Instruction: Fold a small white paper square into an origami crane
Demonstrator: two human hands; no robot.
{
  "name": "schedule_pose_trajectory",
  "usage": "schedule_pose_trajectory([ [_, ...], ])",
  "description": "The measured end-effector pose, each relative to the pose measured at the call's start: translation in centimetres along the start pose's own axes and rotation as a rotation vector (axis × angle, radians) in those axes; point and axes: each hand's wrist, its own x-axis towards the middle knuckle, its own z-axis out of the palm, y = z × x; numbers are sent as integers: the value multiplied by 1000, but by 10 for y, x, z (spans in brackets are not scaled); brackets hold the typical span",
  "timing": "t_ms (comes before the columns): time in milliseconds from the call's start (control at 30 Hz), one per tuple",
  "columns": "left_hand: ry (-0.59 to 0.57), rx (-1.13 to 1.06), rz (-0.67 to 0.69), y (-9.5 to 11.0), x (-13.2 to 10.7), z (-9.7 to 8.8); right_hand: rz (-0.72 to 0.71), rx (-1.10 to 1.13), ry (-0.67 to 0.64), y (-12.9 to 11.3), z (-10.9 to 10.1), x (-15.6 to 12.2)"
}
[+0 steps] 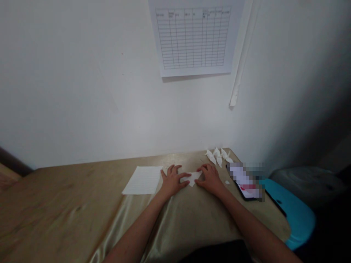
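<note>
Now, in the head view, the small folded paper (193, 179) lies on the worktop (208, 223), nearer its right edge than its left. It is between the left hand (175, 180) and the right hand (210, 179), its long way running side to side. Both are equally near, fingertips touching it; I cannot tell if they pinch.

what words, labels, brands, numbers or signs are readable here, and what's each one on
No text can be read with certainty.
Printed sheet on the wall: a table with column headings, too small and blurred to read.
Phone: screen pixelated, nothing readable.
Lined paper: ruled lines, no readable writing.
Folded paper: no readable text.
</note>
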Motion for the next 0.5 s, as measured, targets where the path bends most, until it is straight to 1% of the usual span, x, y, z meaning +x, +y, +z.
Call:
schedule_pose_trajectory([
  [233, -23, -19, -6, 0, 0, -1, -20, -29, -45, -9, 4, -7],
  [367, -31, -15, -21, 1, 0, -3, -32, -52, -57, -9, 5, -9],
  [500, -36, -23, -9, 0, 0, -2, -43, -46, -66, -9, 4, -9],
])
